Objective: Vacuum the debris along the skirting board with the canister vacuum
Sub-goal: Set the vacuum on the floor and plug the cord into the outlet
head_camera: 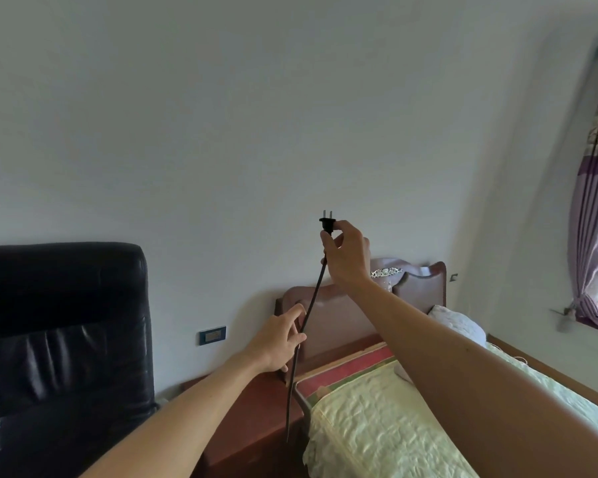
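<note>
At the far left stands one black chair (63, 322), and just right of it, low on the wall, one dark wall socket (212, 335), which is probably where the plug is headed. The left hand (277, 339) has a loose grip round the cord (311, 305), thumb and fingers curled about it above the reddish bedside cabinet (256, 408). The right hand (346, 257) is raised higher, its grip a pinch on the body of the plug (327, 225), prongs pointing up. To plug in well, the right hand should turn the prongs toward the socket and push by the plug body, fingers kept clear of the metal. The left hand should feed slack so the cord does not drag across the bed (377, 426). The canister vacuum and the skirting board are out of view; only the cord shows. Counted: one plug with two flat prongs, one cord, one socket, two hands, one chair, one cabinet, one bed, one pillow (456, 322), one curtain (594, 236).
</note>
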Demonstrator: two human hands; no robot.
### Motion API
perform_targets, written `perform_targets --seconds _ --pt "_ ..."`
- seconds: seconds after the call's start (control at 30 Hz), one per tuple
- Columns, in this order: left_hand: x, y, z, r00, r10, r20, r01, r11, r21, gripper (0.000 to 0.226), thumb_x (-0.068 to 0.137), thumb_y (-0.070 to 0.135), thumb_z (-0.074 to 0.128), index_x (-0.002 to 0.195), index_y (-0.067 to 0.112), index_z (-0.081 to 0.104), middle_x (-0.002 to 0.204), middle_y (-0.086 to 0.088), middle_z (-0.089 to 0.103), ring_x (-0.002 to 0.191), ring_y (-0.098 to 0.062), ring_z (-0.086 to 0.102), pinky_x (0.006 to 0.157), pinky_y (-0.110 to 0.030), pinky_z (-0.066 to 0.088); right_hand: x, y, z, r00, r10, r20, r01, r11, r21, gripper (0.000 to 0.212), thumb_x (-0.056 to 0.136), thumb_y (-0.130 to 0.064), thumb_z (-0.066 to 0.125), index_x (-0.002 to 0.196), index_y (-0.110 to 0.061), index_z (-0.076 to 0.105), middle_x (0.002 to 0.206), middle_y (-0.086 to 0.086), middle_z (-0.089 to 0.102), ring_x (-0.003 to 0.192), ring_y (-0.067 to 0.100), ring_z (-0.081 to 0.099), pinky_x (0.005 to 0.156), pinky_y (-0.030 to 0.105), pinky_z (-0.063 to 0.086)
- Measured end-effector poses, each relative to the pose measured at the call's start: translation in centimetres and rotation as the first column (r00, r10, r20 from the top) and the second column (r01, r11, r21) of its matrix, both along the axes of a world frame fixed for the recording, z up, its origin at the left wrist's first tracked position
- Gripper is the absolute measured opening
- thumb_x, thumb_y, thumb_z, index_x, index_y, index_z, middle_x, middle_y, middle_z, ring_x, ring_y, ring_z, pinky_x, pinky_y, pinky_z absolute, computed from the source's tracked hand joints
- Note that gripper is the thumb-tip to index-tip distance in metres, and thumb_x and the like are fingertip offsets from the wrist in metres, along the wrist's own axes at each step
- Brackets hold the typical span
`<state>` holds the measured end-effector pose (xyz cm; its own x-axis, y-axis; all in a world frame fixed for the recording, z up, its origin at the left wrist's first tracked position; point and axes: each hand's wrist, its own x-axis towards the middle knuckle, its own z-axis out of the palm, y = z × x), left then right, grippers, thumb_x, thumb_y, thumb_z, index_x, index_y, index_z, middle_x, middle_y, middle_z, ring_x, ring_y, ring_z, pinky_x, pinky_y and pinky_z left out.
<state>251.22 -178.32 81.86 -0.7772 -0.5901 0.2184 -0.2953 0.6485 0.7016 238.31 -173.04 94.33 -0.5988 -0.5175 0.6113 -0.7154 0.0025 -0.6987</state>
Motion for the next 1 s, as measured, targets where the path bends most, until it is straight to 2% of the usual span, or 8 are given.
perform_targets --seconds 0.17,0.3,0.43,0.5,0.67,0.73,0.9,1.0 --pt "-2.6 -3.0 -0.3 1.000 0.007 -0.022 -0.006 1.000 0.017 0.036 0.101 0.013 0.055 0.135 0.019 0.045 0.098 -0.012 0.060 0.079 -0.033 0.069 0.047 -0.036 0.060 -2.4 -3.4 -0.1 1.000 0.003 -0.009 -0.003 1.000 0.016 0.016 0.096 -0.025 0.058 0.109 -0.021 0.065 0.061 -0.002 0.063 0.063 0.024 0.070 0.069 0.047 0.057" --pt "-4.4 -5.4 -1.0 0.999 0.023 -0.023 -0.022 0.999 0.024 0.034 0.101 0.013 0.055 0.133 0.019 0.045 0.096 -0.011 0.060 0.078 -0.032 0.069 0.050 -0.041 0.061 -4.6 -6.7 -0.6 1.000 0.012 -0.017 -0.011 0.999 0.044 0.016 0.096 -0.026 0.058 0.109 -0.021 0.064 0.061 -0.004 0.062 0.065 0.025 0.070 0.071 0.046 0.057" --pt "-6.2 -8.4 -2.0 0.998 0.061 -0.018 -0.060 0.997 0.051 0.035 0.101 0.013 0.056 0.134 0.020 0.046 0.097 -0.009 0.059 0.079 -0.032 0.069 0.050 -0.038 0.061 -7.6 -10.4 -1.9 1.000 0.018 -0.010 -0.018 0.998 0.066 0.016 0.096 -0.026 0.058 0.109 -0.020 0.064 0.061 -0.004 0.062 0.066 0.023 0.070 0.069 0.039 0.056" --pt "-7.3 -10.0 -2.7 0.997 0.080 -0.009 -0.079 0.995 0.062 0.035 0.101 0.014 0.056 0.133 0.021 0.046 0.097 -0.009 0.059 0.077 -0.032 0.069 0.052 -0.041 0.062 -9.3 -12.4 -2.7 1.000 0.027 0.000 -0.027 0.996 0.081 0.018 0.096 -0.025 0.058 0.110 -0.018 0.065 0.063 -0.002 0.063 0.066 0.022 0.070 0.067 0.035 0.055" --pt "-10.3 -15.0 -4.4 0.989 0.142 0.030 -0.144 0.985 0.091 0.037 0.101 0.015 0.055 0.136 0.020 0.044 0.090 -0.002 0.057 0.061 -0.019 0.061 0.050 -0.037 0.061 -13.2 -18.3 -4.7 0.994 0.101 0.047 -0.106 0.987 0.118 0.018 0.097 -0.023 0.057 0.111 -0.015 0.065 0.060 -0.002 0.061 0.063 0.022 0.069 0.067 0.040 0.057" --pt "-11.4 -16.8 -5.1 0.985 0.163 0.049 -0.167 0.981 0.094 0.037 0.101 0.014 0.055 0.136 0.019 0.043 0.090 -0.001 0.056 0.060 -0.016 0.061 0.049 -0.033 0.060 -14.5 -20.9 -5.7 0.988 0.135 0.078 -0.144 0.981 0.131 0.019 0.097 -0.023 0.057 0.112 -0.014 0.064 0.061 -0.001 0.062 0.063 0.021 0.069 0.068 0.042 0.058" --pt "-13.5 -21.1 -7.4 0.972 0.215 0.095 -0.226 0.966 0.125 0.032 0.102 0.014 0.054 0.131 0.021 0.043 0.093 -0.001 0.056 0.061 -0.016 0.060 0.053 -0.039 0.062 -16.9 -26.9 -8.5 0.971 0.205 0.120 -0.224 0.959 0.175 0.020 0.098 -0.024 0.056 0.114 -0.013 0.063 0.064 0.001 0.063 0.063 0.020 0.069 0.068 0.039 0.057" --pt "-14.1 -23.0 -8.9 0.964 0.240 0.116 -0.255 0.957 0.136 0.029 0.102 0.015 0.052 0.129 0.022 0.043 0.094 -0.001 0.054 0.062 -0.016 0.060 0.053 -0.038 0.062 -17.8 -29.8 -10.4 0.964 0.226 0.140 -0.251 0.948 0.197 0.021 0.098 -0.025 0.056 0.114 -0.013 0.063 0.063 -0.001 0.062 0.063 0.020 0.068 0.069 0.039 0.057"
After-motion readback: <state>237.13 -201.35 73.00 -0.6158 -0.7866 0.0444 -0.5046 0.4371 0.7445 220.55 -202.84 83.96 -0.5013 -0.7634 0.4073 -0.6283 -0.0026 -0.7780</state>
